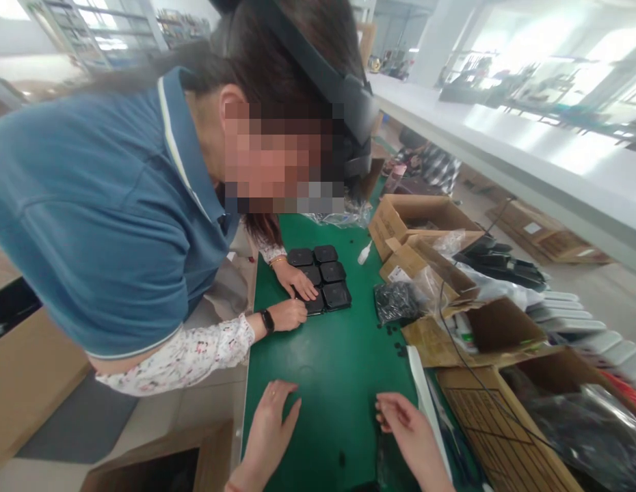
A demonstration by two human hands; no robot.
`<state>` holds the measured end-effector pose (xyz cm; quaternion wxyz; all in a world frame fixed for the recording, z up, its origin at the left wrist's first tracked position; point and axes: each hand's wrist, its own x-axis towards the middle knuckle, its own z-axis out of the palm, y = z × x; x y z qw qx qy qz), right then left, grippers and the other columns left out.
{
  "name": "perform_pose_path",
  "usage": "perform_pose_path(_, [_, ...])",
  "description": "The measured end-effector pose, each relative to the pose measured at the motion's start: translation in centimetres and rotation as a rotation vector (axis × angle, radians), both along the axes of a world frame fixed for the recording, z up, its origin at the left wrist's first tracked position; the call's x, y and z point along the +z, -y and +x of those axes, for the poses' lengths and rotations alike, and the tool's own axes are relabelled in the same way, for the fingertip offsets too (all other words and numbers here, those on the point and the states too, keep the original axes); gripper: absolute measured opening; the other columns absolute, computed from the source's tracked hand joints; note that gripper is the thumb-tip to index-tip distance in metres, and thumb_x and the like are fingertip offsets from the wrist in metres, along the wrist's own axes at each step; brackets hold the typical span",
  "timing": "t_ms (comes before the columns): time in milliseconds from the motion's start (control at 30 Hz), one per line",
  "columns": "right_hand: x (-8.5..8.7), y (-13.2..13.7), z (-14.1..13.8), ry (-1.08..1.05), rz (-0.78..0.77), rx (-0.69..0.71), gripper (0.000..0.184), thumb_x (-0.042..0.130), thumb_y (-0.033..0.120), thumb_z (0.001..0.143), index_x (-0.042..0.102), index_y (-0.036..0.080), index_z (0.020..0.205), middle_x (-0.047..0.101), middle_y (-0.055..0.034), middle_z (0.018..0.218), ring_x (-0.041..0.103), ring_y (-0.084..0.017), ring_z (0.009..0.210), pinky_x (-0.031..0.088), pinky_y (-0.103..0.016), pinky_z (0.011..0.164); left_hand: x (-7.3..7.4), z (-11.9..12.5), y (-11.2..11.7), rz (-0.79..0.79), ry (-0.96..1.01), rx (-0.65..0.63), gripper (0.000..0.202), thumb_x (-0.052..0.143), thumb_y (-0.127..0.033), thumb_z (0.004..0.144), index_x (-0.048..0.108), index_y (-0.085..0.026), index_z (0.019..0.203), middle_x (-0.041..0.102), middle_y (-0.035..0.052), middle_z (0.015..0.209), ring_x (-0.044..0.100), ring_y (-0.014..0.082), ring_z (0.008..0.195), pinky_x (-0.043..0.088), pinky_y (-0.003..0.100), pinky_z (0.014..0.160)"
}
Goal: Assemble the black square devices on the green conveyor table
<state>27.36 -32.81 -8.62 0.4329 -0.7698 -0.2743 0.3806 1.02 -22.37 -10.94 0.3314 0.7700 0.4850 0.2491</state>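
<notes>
Above the near left part of the green table point(328, 369), my left hand point(271, 420) is open, its thumb apart from the fingers and nothing in it. My right hand point(407, 427) is at the right side, fingers curled in; something dark shows by the fingertips, too small to make out. Below it lies a dark, glossy patch, perhaps a plastic bag. A small black piece point(342, 458) sits between my hands. Farther off, several black square cases point(337, 295) stand in a block. A co-worker's two hands point(292, 314) press on the near left case.
The co-worker in a blue shirt point(117, 184) leans in from the left. Along the right stand open cardboard boxes point(425, 219), a bag of black parts point(394, 303) and a loose cable point(466, 365). A small white bottle point(364, 253) lies beyond. A white shelf point(502, 150) overhangs the right.
</notes>
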Motion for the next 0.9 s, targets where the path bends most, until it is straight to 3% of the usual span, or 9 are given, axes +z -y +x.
perform_pose_path(100, [-0.4, -2.9, 3.2, 0.077, 0.029, 0.009, 0.041, 0.064, 0.054, 0.074, 0.069, 0.02, 0.097, 0.074, -0.0132, 0.095, 0.071, -0.026, 0.082, 0.063, -0.042, 0.072, -1.1, 3.1, -1.9, 0.093, -0.16, -0.038, 0.022, 0.045, -0.027, 0.096, 0.063, -0.018, 0.087, 0.064, 0.0079, 0.087, 0.062, 0.0233, 0.085, 0.057, 0.043, 0.081])
perform_pose_path(267, [-1.0, -11.6, 6.6, 0.322, 0.177, 0.2, 0.06, 0.066, 0.05, 0.077, 0.056, 0.022, 0.129, 0.058, -0.014, 0.131, 0.061, -0.027, 0.114, 0.061, -0.045, 0.087, -3.0, 3.7, -1.6, 0.3, -0.451, -0.039, 0.025, 0.049, -0.034, 0.096, 0.066, -0.017, 0.09, 0.066, 0.0082, 0.09, 0.064, 0.0255, 0.088, 0.058, 0.045, 0.084])
perform_pose_path(433, [-1.9, -21.7, 7.4, 0.473, 0.279, 0.296, 0.054, 0.048, 0.048, 0.091, 0.051, 0.018, 0.136, 0.055, -0.0164, 0.136, 0.052, -0.027, 0.127, 0.048, -0.051, 0.108, -4.1, 3.6, -1.4, 0.511, -0.566, -0.037, 0.031, 0.053, -0.043, 0.093, 0.067, -0.016, 0.1, 0.071, 0.0109, 0.103, 0.069, 0.0292, 0.096, 0.062, 0.043, 0.081])
perform_pose_path(500, [-2.3, -25.3, 7.5, 0.571, 0.288, 0.326, 0.052, 0.046, 0.044, 0.092, 0.053, 0.016, 0.135, 0.056, -0.0176, 0.135, 0.05, -0.027, 0.13, 0.041, -0.051, 0.115, -4.2, 3.5, -1.7, 0.538, -0.571, -0.042, 0.029, 0.054, -0.043, 0.092, 0.067, -0.018, 0.099, 0.072, 0.0101, 0.102, 0.07, 0.0299, 0.096, 0.063, 0.044, 0.08])
perform_pose_path(600, [-2.7, -29.4, 7.8, 0.628, 0.283, 0.372, 0.049, 0.045, 0.039, 0.092, 0.055, 0.013, 0.133, 0.058, -0.019, 0.134, 0.05, -0.026, 0.13, 0.041, -0.049, 0.115, -4.1, 3.6, -1.8, 0.506, -0.582, -0.032, 0.027, 0.055, -0.042, 0.092, 0.066, -0.018, 0.098, 0.073, 0.0097, 0.101, 0.07, 0.0305, 0.095, 0.064, 0.046, 0.08])
perform_pose_path(700, [-2.6, -31.3, 7.5, 0.627, 0.314, 0.378, 0.049, 0.045, 0.036, 0.091, 0.056, 0.012, 0.131, 0.059, -0.02, 0.131, 0.051, -0.028, 0.127, 0.04, -0.052, 0.114, -4.0, 3.8, -1.3, 0.383, -0.62, -0.044, 0.026, 0.059, -0.041, 0.089, 0.066, -0.018, 0.098, 0.072, 0.0109, 0.104, 0.069, 0.0319, 0.098, 0.063, 0.048, 0.084])
perform_pose_path(767, [-2.3, -31.1, 6.6, 0.65, 0.361, 0.353, 0.048, 0.047, 0.037, 0.09, 0.056, 0.012, 0.13, 0.06, -0.0201, 0.128, 0.051, -0.03, 0.124, 0.04, -0.054, 0.113, -4.2, 3.9, -0.9, 0.275, -0.627, -0.044, 0.027, 0.062, -0.041, 0.087, 0.065, -0.018, 0.099, 0.071, 0.0113, 0.107, 0.068, 0.0332, 0.103, 0.061, 0.051, 0.089])
perform_pose_path(900, [0.0, -27.2, 1.9, 0.612, 0.416, 0.316, 0.042, 0.048, 0.034, 0.09, 0.059, 0.014, 0.125, 0.062, -0.017, 0.114, 0.058, -0.028, 0.106, 0.05, -0.052, 0.098, -4.8, 3.7, -0.3, 0.121, -0.588, -0.002, 0.031, 0.055, -0.045, 0.09, 0.064, -0.02, 0.105, 0.068, 0.0098, 0.115, 0.063, 0.0329, 0.113, 0.056, 0.053, 0.097])
